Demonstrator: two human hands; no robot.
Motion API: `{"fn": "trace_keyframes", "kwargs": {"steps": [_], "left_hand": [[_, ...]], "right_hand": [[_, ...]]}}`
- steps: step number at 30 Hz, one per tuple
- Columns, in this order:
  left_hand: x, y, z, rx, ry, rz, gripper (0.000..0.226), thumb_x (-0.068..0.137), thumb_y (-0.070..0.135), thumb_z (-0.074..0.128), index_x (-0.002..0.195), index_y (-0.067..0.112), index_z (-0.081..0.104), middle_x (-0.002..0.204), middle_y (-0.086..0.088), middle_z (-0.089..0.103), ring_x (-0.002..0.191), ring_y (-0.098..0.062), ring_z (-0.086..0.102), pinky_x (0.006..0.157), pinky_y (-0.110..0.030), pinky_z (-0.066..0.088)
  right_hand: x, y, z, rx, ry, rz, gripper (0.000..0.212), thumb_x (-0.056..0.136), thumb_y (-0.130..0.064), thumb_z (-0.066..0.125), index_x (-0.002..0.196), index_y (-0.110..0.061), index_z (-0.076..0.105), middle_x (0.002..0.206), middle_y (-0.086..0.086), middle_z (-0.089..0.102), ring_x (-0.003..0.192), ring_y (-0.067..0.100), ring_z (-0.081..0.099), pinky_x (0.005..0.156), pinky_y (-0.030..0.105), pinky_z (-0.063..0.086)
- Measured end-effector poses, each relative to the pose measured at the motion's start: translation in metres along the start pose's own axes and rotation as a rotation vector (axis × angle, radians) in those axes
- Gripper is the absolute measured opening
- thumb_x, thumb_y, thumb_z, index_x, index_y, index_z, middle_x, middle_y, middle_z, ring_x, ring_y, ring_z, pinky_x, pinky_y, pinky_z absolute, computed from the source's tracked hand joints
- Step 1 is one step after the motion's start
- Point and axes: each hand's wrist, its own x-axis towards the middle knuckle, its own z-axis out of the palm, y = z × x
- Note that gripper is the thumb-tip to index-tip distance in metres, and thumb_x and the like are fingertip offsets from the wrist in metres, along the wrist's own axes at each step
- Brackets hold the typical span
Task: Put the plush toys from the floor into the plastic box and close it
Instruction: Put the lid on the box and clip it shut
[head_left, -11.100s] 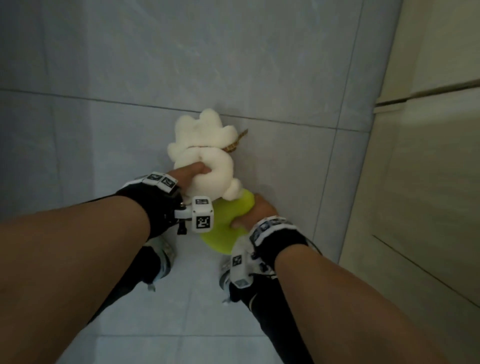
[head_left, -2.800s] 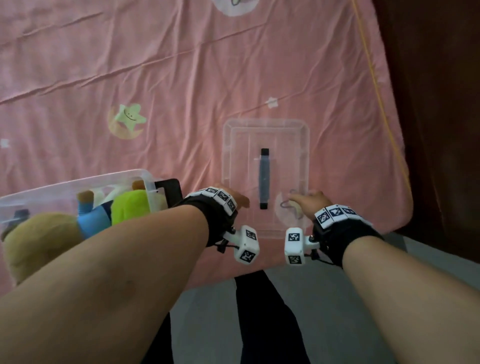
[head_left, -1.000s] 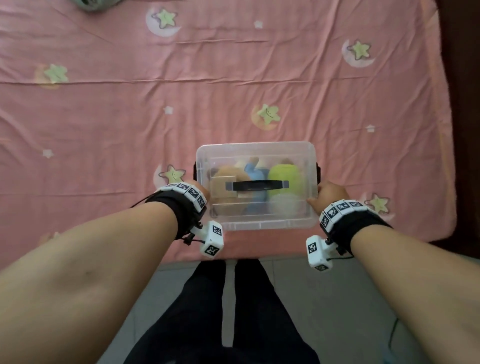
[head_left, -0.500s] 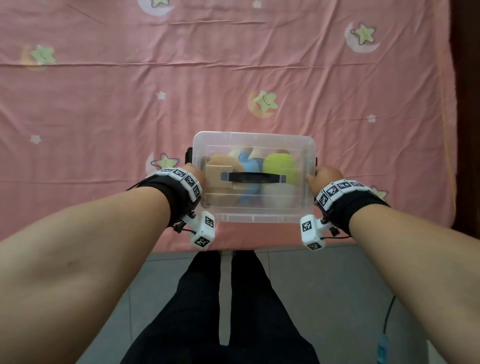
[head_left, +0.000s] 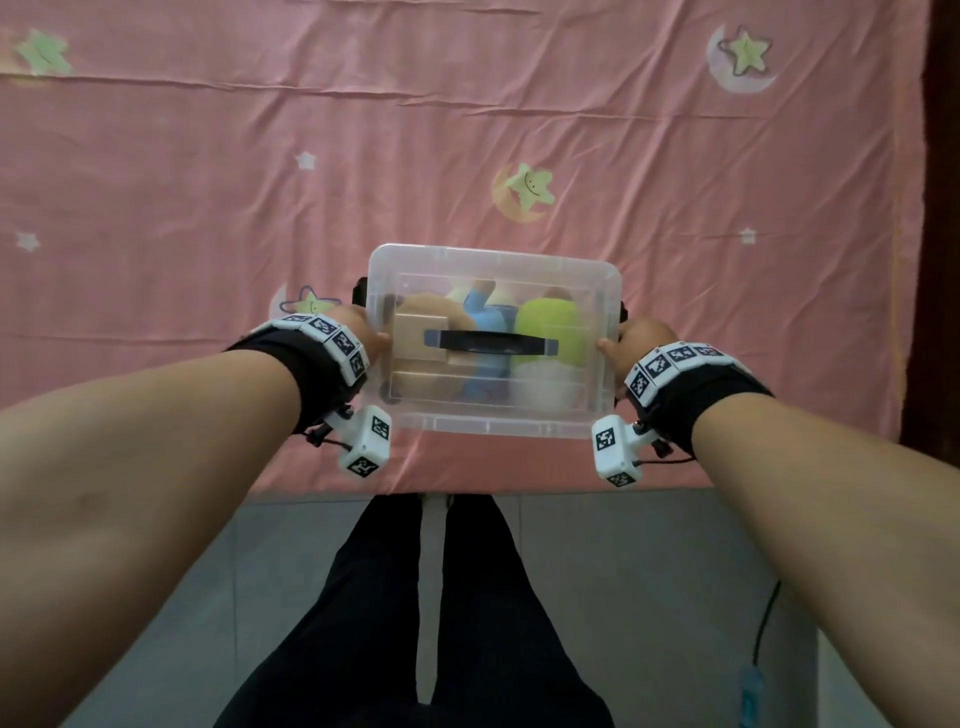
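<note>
Clear plastic box (head_left: 493, 421), long axis 9-to-3 o'clock, lies between left hand (head_left: 358, 332) and right hand (head_left: 631, 340), fingers pressed on its end latches.

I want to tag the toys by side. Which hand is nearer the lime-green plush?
Right. The right hand presses the box end beside the lime-green plush; the left hand is at the far end.

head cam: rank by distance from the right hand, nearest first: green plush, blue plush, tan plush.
From the right hand:
1. green plush, right end of the plastic box, nearest.
2. blue plush, middle, under the lid handle.
3. tan plush, left end, by the left hand.
</note>
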Motion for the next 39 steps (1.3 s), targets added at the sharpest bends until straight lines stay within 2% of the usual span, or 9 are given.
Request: {"fn": "trace_keyframes", "kwargs": {"steps": [6,10,13,17,23,25,28,35,39], "left_hand": [[0.008,-0.018,0.006,-0.399,0.103,-0.114,0.044,0.059,0.04,0.082,0.094,0.017,0.071,0.068,0.003,0.067,0.057,-0.015,0.063,0.045,-0.021,0.04],[0.013,-0.031,0.02,-0.405,0.111,-0.154,0.103,0.054,0.064,0.08,0.14,0.019,0.045,0.127,-0.008,0.064,0.099,-0.026,0.065,0.081,-0.031,0.05],[0.015,-0.046,0.024,-0.429,0.058,-0.209,0.117,0.046,0.079,0.073,0.14,0.015,0.043,0.13,-0.014,0.06,0.108,-0.033,0.061,0.095,-0.04,0.049],[0.01,-0.044,0.02,-0.357,0.021,-0.186,0.081,0.053,0.08,0.069,0.101,0.016,0.056,0.099,-0.01,0.063,0.074,-0.024,0.06,0.079,-0.038,0.049],[0.01,-0.035,0.02,-0.505,0.017,-0.114,0.05,0.063,0.065,0.075,0.086,0.02,0.074,0.063,0.001,0.07,0.058,-0.02,0.068,0.054,-0.029,0.055],[0.008,-0.032,0.02,-0.463,0.011,-0.099,0.044,0.07,0.061,0.072,0.087,0.02,0.074,0.069,-0.004,0.073,0.065,-0.025,0.071,0.067,-0.039,0.061],[0.0,-0.019,0.017,-0.293,0.081,-0.084,0.041,0.081,0.055,0.065,0.083,0.015,0.073,0.062,-0.004,0.067,0.057,-0.023,0.064,0.055,-0.029,0.05],[-0.007,-0.008,0.017,-0.216,0.054,-0.138,0.042,0.085,0.051,0.061,0.075,0.011,0.065,0.067,-0.008,0.066,0.061,-0.027,0.062,0.062,-0.032,0.048],[-0.007,-0.005,0.015,-0.214,0.058,-0.145,0.042,0.084,0.051,0.062,0.072,0.01,0.063,0.065,-0.008,0.064,0.058,-0.027,0.06,0.057,-0.031,0.046]], "right_hand": [[-0.005,0.019,0.006,0.326,0.092,0.056,0.061,0.08,-0.049,0.076,0.125,-0.009,0.065,0.116,0.012,0.071,0.094,0.032,0.069,0.084,0.041,0.056],[-0.006,0.025,0.013,0.31,0.035,0.22,0.093,0.077,-0.07,0.067,0.131,0.004,0.053,0.128,0.022,0.064,0.109,0.04,0.063,0.086,0.041,0.048],[-0.006,0.027,0.009,0.299,-0.12,0.222,0.099,0.077,-0.079,0.057,0.136,0.0,0.049,0.116,0.021,0.064,0.088,0.039,0.067,0.082,0.046,0.056],[-0.004,0.028,0.01,0.327,-0.132,0.125,0.076,0.08,-0.074,0.059,0.125,-0.012,0.061,0.107,0.011,0.068,0.075,0.027,0.064,0.072,0.041,0.053],[-0.001,0.016,0.002,0.284,-0.026,0.085,0.045,0.086,-0.051,0.069,0.096,-0.008,0.073,0.083,0.011,0.072,0.079,0.034,0.069,0.077,0.044,0.059],[-0.003,0.002,0.005,0.161,0.024,0.093,0.042,0.088,-0.046,0.067,0.088,-0.005,0.07,0.07,0.009,0.065,0.067,0.031,0.062,0.066,0.036,0.05],[-0.007,-0.009,0.009,0.079,0.057,0.142,0.041,0.09,-0.044,0.064,0.07,-0.01,0.055,0.06,0.005,0.051,0.055,0.027,0.05,0.062,0.033,0.042],[-0.006,-0.003,0.014,0.153,0.074,0.162,0.042,0.089,-0.041,0.065,0.063,-0.013,0.049,0.058,0.004,0.05,0.05,0.02,0.045,0.048,0.029,0.032],[-0.009,-0.004,0.012,0.17,0.056,0.165,0.037,0.089,-0.043,0.065,0.076,-0.008,0.057,0.065,0.008,0.057,0.056,0.027,0.053,0.058,0.032,0.038]]}}
